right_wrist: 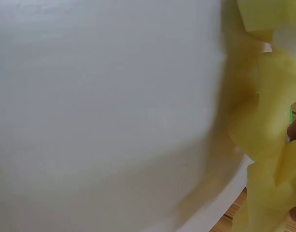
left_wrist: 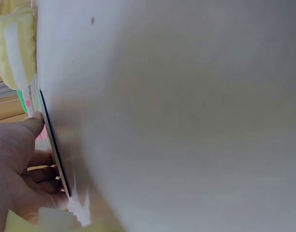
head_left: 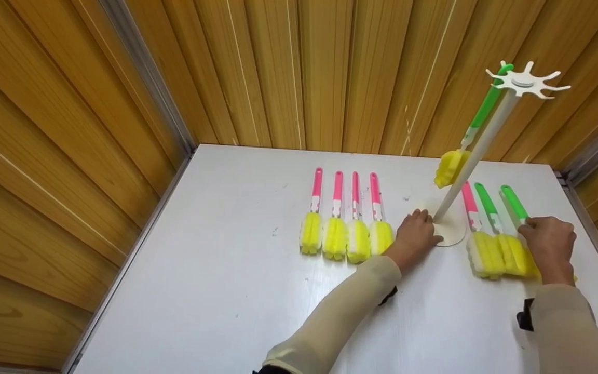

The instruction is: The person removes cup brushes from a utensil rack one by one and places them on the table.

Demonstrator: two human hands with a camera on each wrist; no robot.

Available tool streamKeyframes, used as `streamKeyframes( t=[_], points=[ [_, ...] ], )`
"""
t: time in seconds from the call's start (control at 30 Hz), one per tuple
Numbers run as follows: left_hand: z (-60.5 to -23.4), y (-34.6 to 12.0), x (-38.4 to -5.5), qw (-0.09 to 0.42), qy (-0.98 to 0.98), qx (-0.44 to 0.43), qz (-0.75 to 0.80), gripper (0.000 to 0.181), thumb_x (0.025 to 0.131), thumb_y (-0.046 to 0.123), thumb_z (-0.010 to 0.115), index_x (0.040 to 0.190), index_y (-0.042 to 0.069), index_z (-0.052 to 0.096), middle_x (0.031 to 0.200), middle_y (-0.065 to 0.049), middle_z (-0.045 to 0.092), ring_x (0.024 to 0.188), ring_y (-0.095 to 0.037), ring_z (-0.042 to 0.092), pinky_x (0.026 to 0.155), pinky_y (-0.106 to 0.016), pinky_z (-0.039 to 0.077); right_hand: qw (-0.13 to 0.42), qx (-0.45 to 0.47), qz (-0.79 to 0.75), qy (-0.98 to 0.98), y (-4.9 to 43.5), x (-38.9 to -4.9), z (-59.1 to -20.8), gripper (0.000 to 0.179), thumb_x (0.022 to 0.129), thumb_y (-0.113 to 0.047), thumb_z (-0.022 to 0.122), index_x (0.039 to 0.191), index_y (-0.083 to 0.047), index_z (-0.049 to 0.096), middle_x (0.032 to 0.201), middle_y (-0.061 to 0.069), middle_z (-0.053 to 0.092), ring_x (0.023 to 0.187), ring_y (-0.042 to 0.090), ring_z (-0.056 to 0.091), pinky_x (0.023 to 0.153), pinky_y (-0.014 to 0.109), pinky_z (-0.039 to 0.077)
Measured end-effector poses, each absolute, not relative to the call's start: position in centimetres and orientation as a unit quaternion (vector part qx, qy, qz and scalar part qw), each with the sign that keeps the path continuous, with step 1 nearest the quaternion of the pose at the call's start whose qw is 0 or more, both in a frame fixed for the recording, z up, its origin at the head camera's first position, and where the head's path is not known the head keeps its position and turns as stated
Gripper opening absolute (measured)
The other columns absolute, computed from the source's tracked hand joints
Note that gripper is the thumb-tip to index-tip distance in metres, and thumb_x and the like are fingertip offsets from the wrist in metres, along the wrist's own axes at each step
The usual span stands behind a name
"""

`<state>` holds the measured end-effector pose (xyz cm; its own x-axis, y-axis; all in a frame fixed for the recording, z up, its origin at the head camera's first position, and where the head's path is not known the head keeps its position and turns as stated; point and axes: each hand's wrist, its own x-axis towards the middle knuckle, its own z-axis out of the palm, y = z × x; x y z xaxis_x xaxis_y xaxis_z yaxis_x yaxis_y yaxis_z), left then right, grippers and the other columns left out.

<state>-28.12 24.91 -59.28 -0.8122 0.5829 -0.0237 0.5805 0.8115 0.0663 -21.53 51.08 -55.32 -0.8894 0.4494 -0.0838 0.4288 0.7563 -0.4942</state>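
My left hand (head_left: pixel 414 236) presses on the round white base (head_left: pixel 450 235) of a white stand, with thumb and fingers spread along its left edge. The stand's pole (head_left: pixel 478 150) rises to a star-shaped top with several hooks (head_left: pixel 525 83). A green-handled sponge brush (head_left: pixel 486 109) hangs from one hook, its yellow sponge low beside the pole. On the right, my right hand (head_left: pixel 551 241) pinches the green handle of another sponge brush (head_left: pixel 513 202) lying on the table; the hand partly hides its sponge. Yellow sponges (right_wrist: pixel 271 106) fill the right side of the right wrist view.
Left of the stand, several pink-handled sponge brushes (head_left: pixel 335 239) lie in a row. Between the base and my right hand are a pink-handled brush (head_left: pixel 485 254) and a green-handled brush (head_left: pixel 512 254). Wood-panelled walls (head_left: pixel 299 72) border the white table (head_left: pixel 216 249).
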Motion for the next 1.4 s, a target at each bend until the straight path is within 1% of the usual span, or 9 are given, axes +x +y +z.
streamKeyframes(
  t=[0.27, 0.37, 0.5, 0.67, 0.8, 0.97, 1.13, 1.27, 1.4],
  points=[
    [-59.5, 25.0, -28.1, 0.02, 0.952, 0.305, 0.031, 0.059, 0.1, 0.058, 0.053, 0.143, 0.018, 0.058, 0.144, 0.008, 0.051, 0.137, -0.01, 0.044, 0.117, -0.025, 0.034, 0.003, -0.251, 0.285, -0.925, 50.5, -21.5, -55.6, 0.049, 0.106, -0.023, 0.053, 0.139, 0.013, 0.048, 0.139, 0.038, 0.049, 0.126, 0.051, 0.047, 0.105, 0.062, 0.042],
    [-59.6, 25.0, -28.2, 0.009, 0.952, 0.304, 0.025, 0.06, 0.1, 0.059, 0.053, 0.143, 0.017, 0.058, 0.143, 0.008, 0.052, 0.137, -0.01, 0.045, 0.116, -0.025, 0.035, 0.024, -0.238, 0.28, -0.93, 50.2, -21.6, -56.0, 0.047, 0.104, -0.021, 0.056, 0.136, 0.013, 0.053, 0.135, 0.037, 0.053, 0.125, 0.052, 0.048, 0.105, 0.062, 0.043],
    [-59.6, 25.0, -28.1, 0.006, 0.952, 0.304, 0.021, 0.063, 0.099, 0.06, 0.053, 0.144, 0.015, 0.056, 0.143, 0.007, 0.052, 0.137, -0.01, 0.046, 0.115, -0.025, 0.035, 0.032, -0.231, 0.281, -0.931, 50.2, -21.6, -56.3, 0.046, 0.103, -0.021, 0.058, 0.134, 0.012, 0.055, 0.133, 0.036, 0.055, 0.127, 0.054, 0.047, 0.105, 0.063, 0.042],
    [-59.6, 25.0, -28.1, 0.01, 0.95, 0.312, 0.032, 0.062, 0.1, 0.059, 0.052, 0.144, 0.015, 0.057, 0.141, 0.006, 0.053, 0.134, -0.011, 0.048, 0.115, -0.025, 0.036, 0.016, -0.264, 0.308, -0.914, 50.8, -21.4, -55.7, 0.051, 0.105, -0.027, 0.055, 0.14, 0.01, 0.05, 0.139, 0.036, 0.051, 0.132, 0.052, 0.044, 0.108, 0.062, 0.04],
    [-59.6, 24.9, -28.2, 0.005, 0.95, 0.312, 0.036, 0.061, 0.1, 0.058, 0.053, 0.142, 0.015, 0.059, 0.139, 0.006, 0.054, 0.134, -0.011, 0.048, 0.115, -0.025, 0.037, 0.022, -0.277, 0.316, -0.907, 51.2, -21.5, -55.0, 0.053, 0.106, -0.029, 0.052, 0.145, 0.007, 0.046, 0.141, 0.034, 0.05, 0.133, 0.049, 0.045, 0.109, 0.06, 0.04],
    [-59.5, 24.9, -28.2, 0.015, 0.951, 0.306, 0.032, 0.063, 0.1, 0.059, 0.052, 0.145, 0.016, 0.055, 0.145, 0.006, 0.051, 0.139, -0.011, 0.045, 0.116, -0.026, 0.034, 0.045, -0.282, 0.315, -0.905, 51.1, -21.7, -54.7, 0.051, 0.107, -0.029, 0.051, 0.146, 0.003, 0.046, 0.141, 0.032, 0.052, 0.13, 0.045, 0.048, 0.108, 0.058, 0.043],
    [-59.4, 25.0, -28.3, 0.036, 0.953, 0.3, 0.036, 0.063, 0.099, 0.059, 0.053, 0.147, 0.017, 0.053, 0.148, 0.007, 0.049, 0.141, -0.01, 0.042, 0.118, -0.025, 0.031, 0.052, -0.283, 0.321, -0.902, 50.9, -22.0, -54.8, 0.052, 0.107, -0.03, 0.05, 0.148, 0.001, 0.045, 0.142, 0.032, 0.052, 0.127, 0.042, 0.049, 0.108, 0.057, 0.043],
    [-59.4, 25.0, -28.3, 0.043, 0.953, 0.297, 0.042, 0.063, 0.1, 0.058, 0.053, 0.148, 0.017, 0.052, 0.15, 0.007, 0.047, 0.143, -0.01, 0.04, 0.119, -0.025, 0.03, 0.058, -0.273, 0.316, -0.907, 50.7, -22.4, -54.9, 0.052, 0.106, -0.029, 0.053, 0.146, 0.004, 0.047, 0.139, 0.032, 0.053, 0.126, 0.043, 0.05, 0.107, 0.057, 0.043],
    [-59.4, 25.0, -28.4, 0.027, 0.953, 0.299, 0.034, 0.064, 0.099, 0.059, 0.054, 0.147, 0.016, 0.054, 0.148, 0.008, 0.049, 0.141, -0.01, 0.042, 0.117, -0.025, 0.032, 0.067, -0.264, 0.309, -0.911, 50.6, -22.7, -54.9, 0.051, 0.104, -0.027, 0.055, 0.142, 0.007, 0.051, 0.137, 0.032, 0.056, 0.128, 0.045, 0.05, 0.107, 0.057, 0.044]
  ],
)
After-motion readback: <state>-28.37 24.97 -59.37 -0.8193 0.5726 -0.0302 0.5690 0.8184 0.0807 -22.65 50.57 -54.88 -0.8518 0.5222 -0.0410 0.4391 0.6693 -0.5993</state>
